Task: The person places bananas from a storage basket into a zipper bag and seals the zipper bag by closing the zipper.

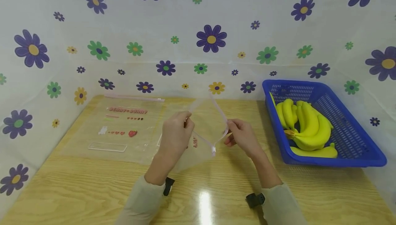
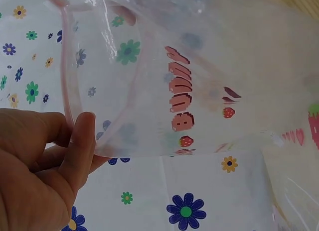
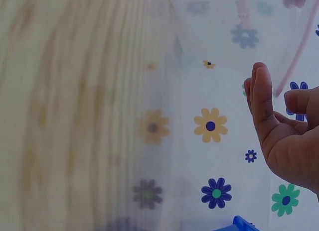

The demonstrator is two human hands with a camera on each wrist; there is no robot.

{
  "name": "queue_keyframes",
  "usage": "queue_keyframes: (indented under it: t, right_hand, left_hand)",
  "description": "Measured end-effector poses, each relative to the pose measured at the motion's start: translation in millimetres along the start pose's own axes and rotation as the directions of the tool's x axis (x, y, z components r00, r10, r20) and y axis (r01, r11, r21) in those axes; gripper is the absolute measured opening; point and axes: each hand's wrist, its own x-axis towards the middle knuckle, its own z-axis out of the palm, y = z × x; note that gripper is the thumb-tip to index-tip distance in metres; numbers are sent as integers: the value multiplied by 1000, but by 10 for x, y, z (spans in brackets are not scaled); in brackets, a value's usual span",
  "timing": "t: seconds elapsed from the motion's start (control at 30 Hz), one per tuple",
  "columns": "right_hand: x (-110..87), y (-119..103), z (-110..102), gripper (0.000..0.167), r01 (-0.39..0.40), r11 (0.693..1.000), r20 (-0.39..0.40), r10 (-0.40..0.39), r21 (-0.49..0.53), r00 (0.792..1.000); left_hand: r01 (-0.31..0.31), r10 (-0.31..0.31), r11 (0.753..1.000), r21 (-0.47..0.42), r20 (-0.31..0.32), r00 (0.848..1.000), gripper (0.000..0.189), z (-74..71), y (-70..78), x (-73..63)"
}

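Bag, clear with a pink rim, is held up just right of the centre of the head view, its mouth spread wide between the two hands. The left hand pinches the rim between thumb and fingers, as the left wrist view shows, with the printed word BUNNY to the right of them there. The right hand is at the mouth's right corner; in the right wrist view a gap shows between its digits beside the rim, and I cannot tell whether they grasp it. A pale slider sits at the mouth's near corner. A second bag, printed with red figures, lies flat on the wooden table at left of the frame. At right, a blue basket holds yellow bananas. A flowered cloth fills the upper frame.
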Motion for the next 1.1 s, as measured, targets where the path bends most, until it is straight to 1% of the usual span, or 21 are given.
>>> queue_keyframes:
  t: [0.1, 0.17, 0.23, 0.3, 0.43, 0.53, 0.63, 0.73, 0.8, 0.93, 1.0, 1.1]
  right_hand:
    - [-18, -22, -34, 40, -11, 1000, -6, 11, -17, 1000]
    - [-40, -33, -71, 40, -17, 999, -22, 16, -37, 1000]
    - [-60, -51, -101, 39, -11, 997, -34, 8, -79, 999]
    - [-80, -81, -123, 39, 11, 991, -37, -16, -134, 999]
    - [-153, -194, -170, 38, 80, 970, -40, -91, -228, 995]
    - [-241, -295, -250, 35, 115, 955, -76, -140, -274, 987]
    - [-316, -375, -377, 32, 119, 938, -134, -170, -324, 976]
    - [-336, -436, -529, 30, 105, 912, -172, -186, -395, 967]
    - [-327, -468, -657, 31, 89, 890, -190, -192, -447, 963]
    - [-290, -518, -993, 37, 18, 826, -192, -153, -563, 969]
    - [-272, -517, -1161, 39, -23, 779, -185, -120, -627, 975]
    - [-257, -497, -1373, 42, -57, 682, -145, -73, -729, 987]
  left_hand:
    - [2, -3, 1000, -22, -27, 1000, 16, -9, -36, 16]
    - [-4, 2, 999, -38, -30, 1000, 16, -12, -42, 31]
    - [-11, 10, 999, -49, -31, 999, 16, -18, -50, 46]
    - [-22, 21, 998, -51, -32, 999, 16, -35, -57, 55]
    - [-44, 42, 997, -61, -39, 998, 16, -60, -56, 69]
    - [-46, 43, 996, -81, -29, 999, 16, -46, -40, 70]
    - [-37, 37, 994, -98, -8, 999, 17, -26, -19, 64]
    - [-26, 26, 995, -94, 5, 1000, 17, -25, -22, 55]
    - [-25, 26, 996, -87, 7, 1000, 16, -29, -25, 53]
    - [-38, 38, 996, -83, 1, 999, 15, -29, -20, 58]
    - [-42, 42, 996, -77, -1, 999, 15, -26, -26, 59]
    - [-44, 44, 996, -76, 3, 999, 15, -26, -28, 60]
